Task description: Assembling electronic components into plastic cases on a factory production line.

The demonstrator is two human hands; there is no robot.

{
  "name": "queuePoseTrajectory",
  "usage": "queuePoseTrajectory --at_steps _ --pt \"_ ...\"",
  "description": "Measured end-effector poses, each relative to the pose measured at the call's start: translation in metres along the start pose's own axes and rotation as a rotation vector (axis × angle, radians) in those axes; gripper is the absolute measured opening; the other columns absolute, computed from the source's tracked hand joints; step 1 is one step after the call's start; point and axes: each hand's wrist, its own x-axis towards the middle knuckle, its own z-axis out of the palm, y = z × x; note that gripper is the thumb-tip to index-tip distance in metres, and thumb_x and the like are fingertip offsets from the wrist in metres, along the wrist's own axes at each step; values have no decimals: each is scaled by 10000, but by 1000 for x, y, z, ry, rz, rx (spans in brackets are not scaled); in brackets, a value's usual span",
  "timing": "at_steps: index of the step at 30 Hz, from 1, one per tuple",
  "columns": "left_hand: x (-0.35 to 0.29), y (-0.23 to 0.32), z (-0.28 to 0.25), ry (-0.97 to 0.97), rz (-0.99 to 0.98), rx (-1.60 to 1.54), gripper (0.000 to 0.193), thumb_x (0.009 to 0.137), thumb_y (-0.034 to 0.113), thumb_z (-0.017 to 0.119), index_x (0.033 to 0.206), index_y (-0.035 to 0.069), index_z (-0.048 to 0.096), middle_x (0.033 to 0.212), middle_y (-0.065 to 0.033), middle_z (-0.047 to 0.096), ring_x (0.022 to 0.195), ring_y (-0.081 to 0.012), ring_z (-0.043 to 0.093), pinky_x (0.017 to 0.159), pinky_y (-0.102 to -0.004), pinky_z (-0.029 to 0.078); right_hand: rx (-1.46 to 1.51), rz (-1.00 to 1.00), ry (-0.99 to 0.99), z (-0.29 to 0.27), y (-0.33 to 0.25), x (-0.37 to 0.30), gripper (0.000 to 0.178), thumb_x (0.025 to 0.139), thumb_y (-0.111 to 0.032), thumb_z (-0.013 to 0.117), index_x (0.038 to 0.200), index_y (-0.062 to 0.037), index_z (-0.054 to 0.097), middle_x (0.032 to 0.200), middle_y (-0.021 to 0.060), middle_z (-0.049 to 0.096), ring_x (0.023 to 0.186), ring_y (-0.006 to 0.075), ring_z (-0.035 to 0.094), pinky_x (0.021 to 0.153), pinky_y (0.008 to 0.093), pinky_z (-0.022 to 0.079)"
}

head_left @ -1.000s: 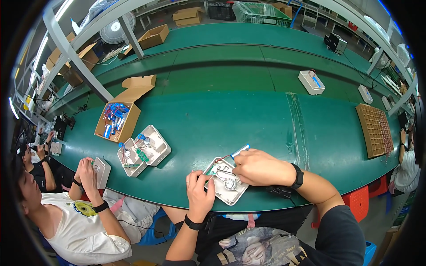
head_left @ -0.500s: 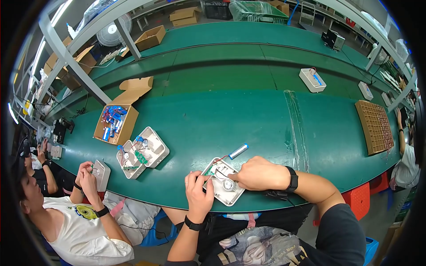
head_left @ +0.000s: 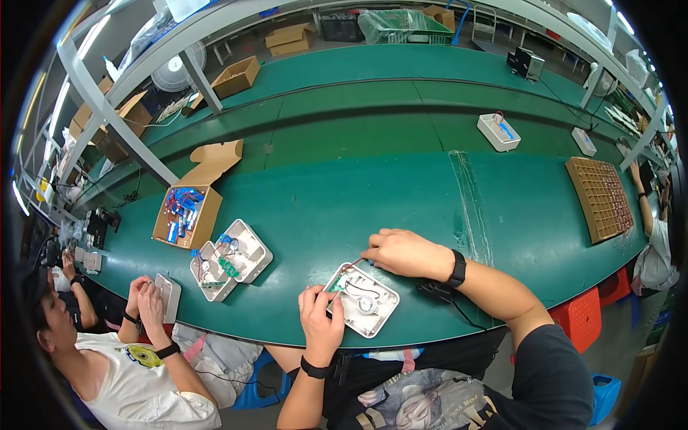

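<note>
A white plastic housing (head_left: 383, 313) lies open on the green bench in front of me, with a round speaker-like part (head_left: 367, 304) and thin wires inside. My left hand (head_left: 320, 322) is closed on its left edge, fingertips over the rim by a small green board. Beyond the housing's far edge, my right hand (head_left: 407, 252) is closed over the blue cylindrical battery, which it almost wholly hides. Red and dark leads (head_left: 350, 265) run from the housing to those fingers.
To the left stand two more white housings (head_left: 252, 266) with boards and wires, and a cardboard box (head_left: 204, 215) of blue batteries. A co-worker's hands (head_left: 149, 304) work at another housing (head_left: 169, 297). At right are a gridded brown tray (head_left: 584, 190) and a white housing (head_left: 498, 140).
My right hand has moved from inside the housing up to the battery and closed over it. My left hand stays at the housing's left edge.
</note>
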Motion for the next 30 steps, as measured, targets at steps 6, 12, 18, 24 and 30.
queuePoseTrajectory --at_steps 6,12,18,24,30 --pt "3 1 -2 10 -8 3 83 896 46 683 956 -10 687 1123 -219 634 1095 -435 593 1083 -525 447 393 73 40 -25 -4 6 309 907 -192 720 1164 -25 755 999 157 735 883 319 715 788 427 574" --pt "3 -3 1 19 2 -4 90 887 65 703 957 9 706 1111 -185 627 1077 -419 593 1089 -553 453 737 174 -105 -33 -25 7 355 936 -265 758 1172 -1 740 996 171 742 787 289 717 735 402 575" --pt "3 -5 2 20 0 -16 98 886 70 708 967 15 712 1103 -178 624 1076 -415 595 1079 -554 462 515 142 -32 -14 -47 2 341 935 -225 780 1193 -9 729 996 157 735 828 282 714 766 400 581" --pt "6 -5 2 34 -9 -27 94 884 64 706 961 12 709 1105 -183 629 1068 -416 594 1076 -546 464 223 -16 233 7 -61 -3 203 934 -127 734 1108 -23 732 964 136 700 935 325 683 824 434 575" --pt "5 -4 4 40 -6 -35 72 878 45 702 937 4 700 1091 -182 634 1056 -410 590 1079 -528 460 259 -33 145 1 -51 -1 205 927 -131 742 1102 -24 741 972 139 709 940 339 690 827 439 575"
